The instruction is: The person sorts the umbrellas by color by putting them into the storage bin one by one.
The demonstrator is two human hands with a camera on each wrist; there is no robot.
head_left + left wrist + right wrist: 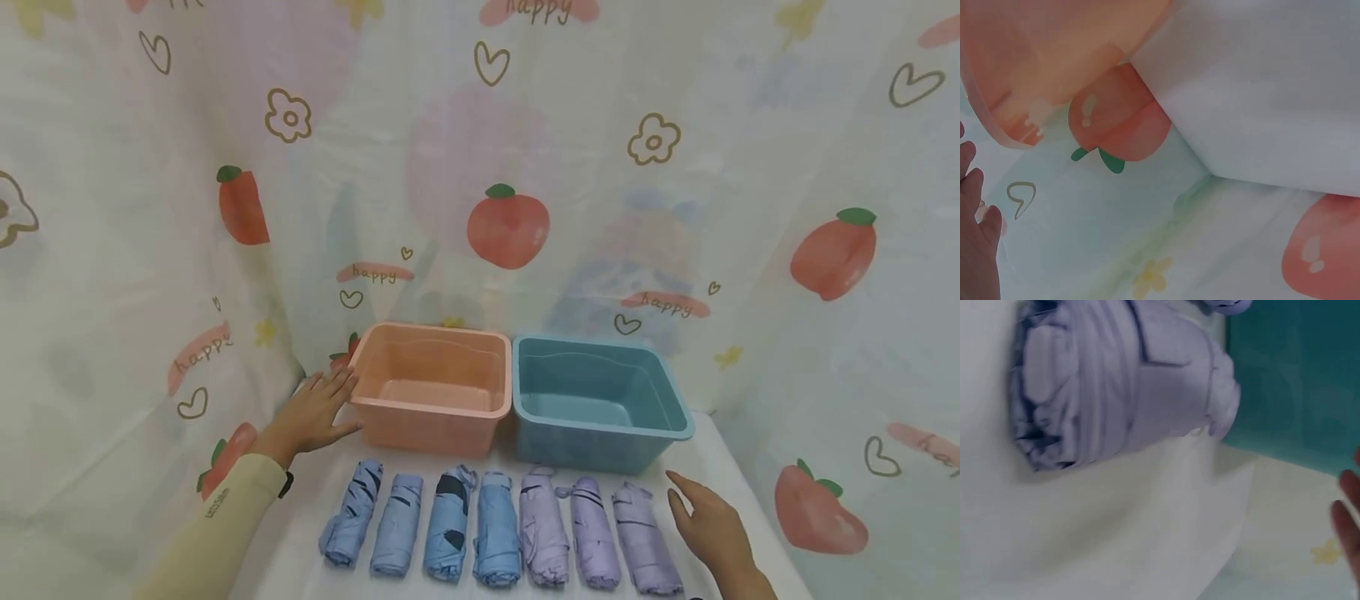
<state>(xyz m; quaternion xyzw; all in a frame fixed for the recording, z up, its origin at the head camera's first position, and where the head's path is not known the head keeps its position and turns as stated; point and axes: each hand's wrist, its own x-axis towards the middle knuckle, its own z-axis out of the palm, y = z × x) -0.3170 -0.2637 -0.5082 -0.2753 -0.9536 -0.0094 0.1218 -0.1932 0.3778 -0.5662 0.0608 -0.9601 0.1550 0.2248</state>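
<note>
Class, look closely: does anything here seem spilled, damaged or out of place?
Nothing stands out. The seven rolled bundles lie in a slightly fanned row, with the peach bin and teal bin upright behind them; no spill or damage shows.

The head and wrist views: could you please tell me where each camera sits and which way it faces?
Head: on the head, looking forward and down at an orange bin, teal bin and rolled bundles; left hand, right hand and forearms show.
Left wrist: on that wrist, facing the orange bin and patterned backdrop; fingers show at the left edge.
Right wrist: on that wrist, facing a lilac bundle and the teal bin; blurred fingertips at the right edge.
Head and right wrist views share the teal bin.
</note>
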